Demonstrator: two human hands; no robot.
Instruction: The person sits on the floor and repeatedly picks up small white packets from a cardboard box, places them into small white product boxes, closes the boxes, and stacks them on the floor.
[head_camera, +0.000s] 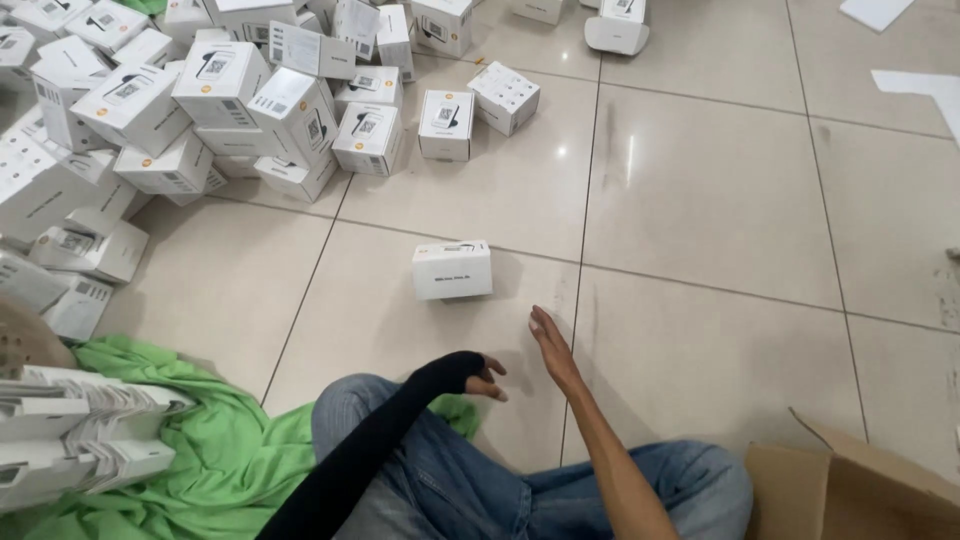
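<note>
Lying alone, white box (452, 270) faces empty right hand (553, 348)

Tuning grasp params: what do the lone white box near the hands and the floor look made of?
Lone white box: looks like thin printed cardboard, matte to satin; crisp folded edges, flat faces. Floor: glazed ceramic or porcelain tile, probably; glossy beige, light reflections, dark grout lines. Both empty hands, left hand and right hand, hover short of the box.

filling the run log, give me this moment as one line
left hand: empty, over knee | right hand: open, empty | nearest: small white box alone on tiled floor, untouched
</note>
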